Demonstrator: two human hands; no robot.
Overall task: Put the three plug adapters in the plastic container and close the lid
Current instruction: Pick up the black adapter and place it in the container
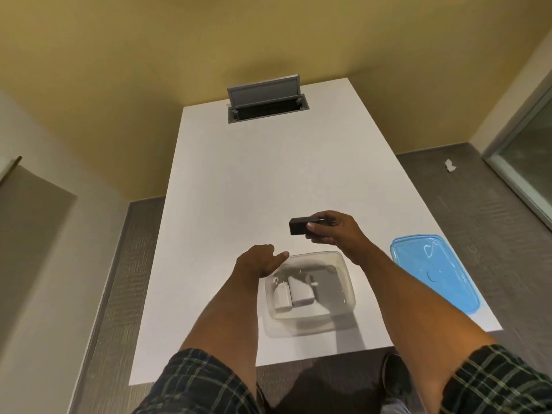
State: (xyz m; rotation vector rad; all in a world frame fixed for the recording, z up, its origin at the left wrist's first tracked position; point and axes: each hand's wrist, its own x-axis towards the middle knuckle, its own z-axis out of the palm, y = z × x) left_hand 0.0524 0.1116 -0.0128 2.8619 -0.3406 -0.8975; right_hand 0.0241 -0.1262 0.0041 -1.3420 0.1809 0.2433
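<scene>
Above the clear tub w/ 2 white plugs inside, right hand pinches a black plug; left hand loosely curled, empty; blue lid lies beside.

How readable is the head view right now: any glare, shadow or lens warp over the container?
Head view: wide-angle warp splays the white table edges; the clear plastic container is shaded by the right hand holding the black adapter; glare streaks the blue lid; the white adapters look soft.
</scene>
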